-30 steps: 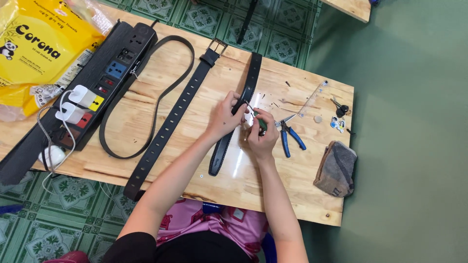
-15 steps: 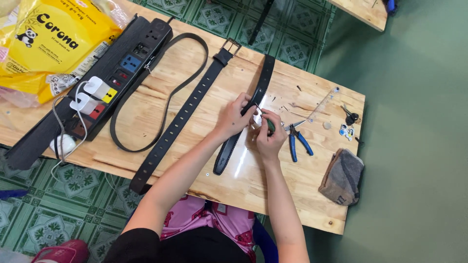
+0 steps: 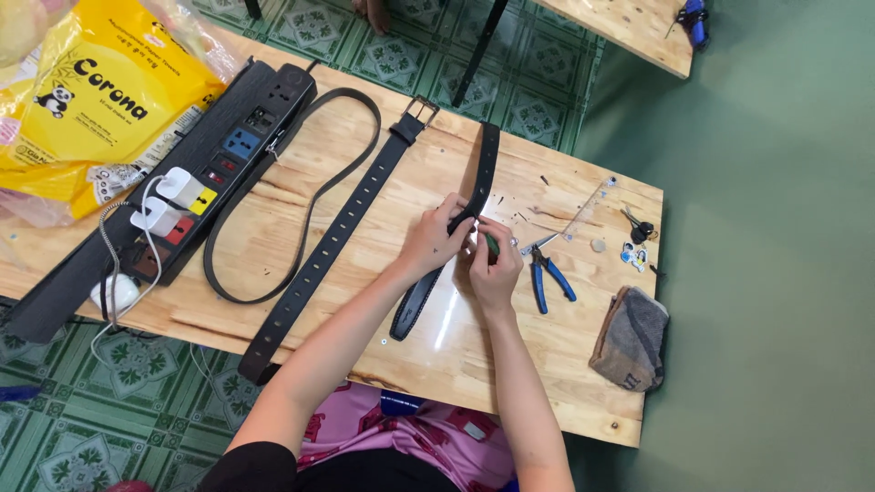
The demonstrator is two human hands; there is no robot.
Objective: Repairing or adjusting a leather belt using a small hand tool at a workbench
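At the upper left of the frame a yellow plastic bag (image 3: 100, 100) lies beside a long black power strip with white plugs (image 3: 182, 196) on the pale wooden counter (image 3: 510, 364). Right of it, a black looped strap (image 3: 273, 219) and a long black punched belt with a metal buckle (image 3: 342, 228) stretch diagonally. At centre, the left hand (image 3: 436, 241) is closed on a short black leather belt strip (image 3: 456, 228), pinching it near its middle; the strip runs from the upper centre down toward the near edge. The right hand (image 3: 497, 269), just beside it, is curled shut around a small green-tipped tool (image 3: 492, 244) set against the strip. The work appears to be at the stage of fitting or marking the strip; a next move would call for a steady hold and a fine touch. Blue-handled pliers (image 3: 550, 278) lie just right of the hands, small hardware bits (image 3: 629, 241) beyond, and a folded grey cloth (image 3: 631, 339) at lower right. Nothing blocks the hands.
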